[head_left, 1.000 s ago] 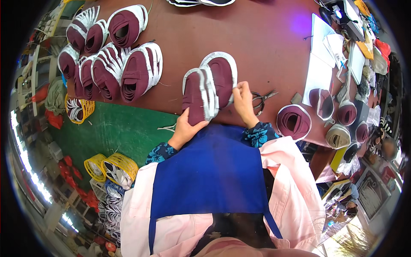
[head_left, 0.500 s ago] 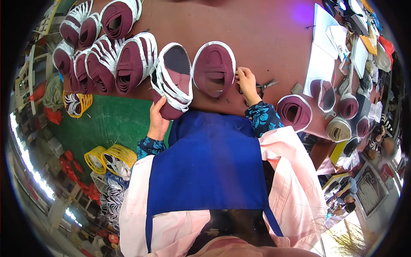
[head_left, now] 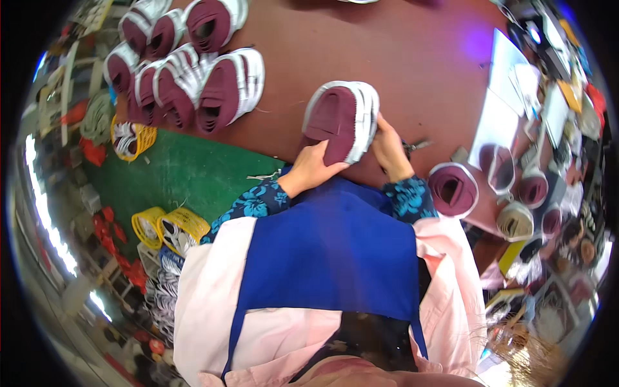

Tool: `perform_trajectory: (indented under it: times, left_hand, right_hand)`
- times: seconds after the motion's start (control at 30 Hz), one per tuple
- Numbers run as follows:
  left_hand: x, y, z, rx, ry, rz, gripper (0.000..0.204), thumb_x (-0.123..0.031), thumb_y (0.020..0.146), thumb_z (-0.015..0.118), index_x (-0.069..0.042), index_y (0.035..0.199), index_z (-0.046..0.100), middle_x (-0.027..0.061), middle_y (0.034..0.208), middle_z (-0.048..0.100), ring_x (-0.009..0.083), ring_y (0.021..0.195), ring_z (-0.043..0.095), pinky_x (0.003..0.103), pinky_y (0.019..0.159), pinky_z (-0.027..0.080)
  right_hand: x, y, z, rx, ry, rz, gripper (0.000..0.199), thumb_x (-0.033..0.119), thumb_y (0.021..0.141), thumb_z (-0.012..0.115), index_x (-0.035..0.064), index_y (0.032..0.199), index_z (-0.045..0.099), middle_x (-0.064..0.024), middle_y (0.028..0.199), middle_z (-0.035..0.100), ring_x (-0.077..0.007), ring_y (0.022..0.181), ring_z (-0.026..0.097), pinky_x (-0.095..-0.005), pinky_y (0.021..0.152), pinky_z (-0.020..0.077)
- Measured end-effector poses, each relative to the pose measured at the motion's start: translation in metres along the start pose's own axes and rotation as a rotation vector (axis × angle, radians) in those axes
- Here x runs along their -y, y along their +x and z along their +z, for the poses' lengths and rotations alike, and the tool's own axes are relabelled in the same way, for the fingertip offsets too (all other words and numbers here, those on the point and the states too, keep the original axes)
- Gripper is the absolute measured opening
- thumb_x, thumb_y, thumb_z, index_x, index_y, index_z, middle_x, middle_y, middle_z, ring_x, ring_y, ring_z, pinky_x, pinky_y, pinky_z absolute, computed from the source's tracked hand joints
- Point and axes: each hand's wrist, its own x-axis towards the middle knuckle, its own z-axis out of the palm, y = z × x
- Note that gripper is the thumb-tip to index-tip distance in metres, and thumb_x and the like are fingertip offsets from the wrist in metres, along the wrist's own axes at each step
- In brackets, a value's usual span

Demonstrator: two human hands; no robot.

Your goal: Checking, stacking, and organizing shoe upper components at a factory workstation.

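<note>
Brown worktable (head_left: 387,58), left hand (head_left: 314,169), right hand (head_left: 391,143) – closed around maroon shoe uppers (head_left: 340,122)

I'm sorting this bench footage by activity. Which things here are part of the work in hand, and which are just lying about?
In hand:
- maroon shoe upper, held on the brown table
- left hand at its near end
- right hand at its right side

Lying about:
- pile of maroon uppers
- scissors
- maroon fabric roll
- green mat
- yellow baskets

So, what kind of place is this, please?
Probably a shoe-making workshop. Both hands hold a maroon shoe upper, more maroon uppers lie grouped on the brown worktable, and rolled pieces wait nearby.
</note>
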Motion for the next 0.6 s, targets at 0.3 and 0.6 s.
perform_trajectory:
  times: [0.3, 0.6]
  left_hand:
    - [-0.041, -0.005, -0.045, 0.071, -1.132, -0.415, 0.048, -0.011, 0.09, 0.068, 0.002, 0.134, 0.053, 0.0113, 0.125, 0.063, 0.0191, 0.111, 0.063, 0.033, 0.097, 0.051]
    - [-0.052, -0.033, -0.039, -0.023, -0.968, -0.228, 0.068, -0.012, 0.085, 0.074, 0.001, 0.144, 0.041, 0.0102, 0.136, 0.055, 0.018, 0.124, 0.053, 0.033, 0.106, 0.042]
  right_hand:
    - [0.024, -0.062, 0.001, 0.295, -0.421, 0.096, 0.037, 0.014, 0.1, 0.057, -0.0021, 0.133, 0.053, -0.0077, 0.121, 0.064, -0.0135, 0.11, 0.059, -0.0299, 0.098, 0.0449]
    - [0.023, -0.07, 0.072, 0.27, -0.2, -0.094, 0.043, 0.03, 0.108, 0.042, -0.0045, 0.131, 0.054, -0.0103, 0.123, 0.064, -0.0177, 0.109, 0.06, -0.0335, 0.1, 0.0435]
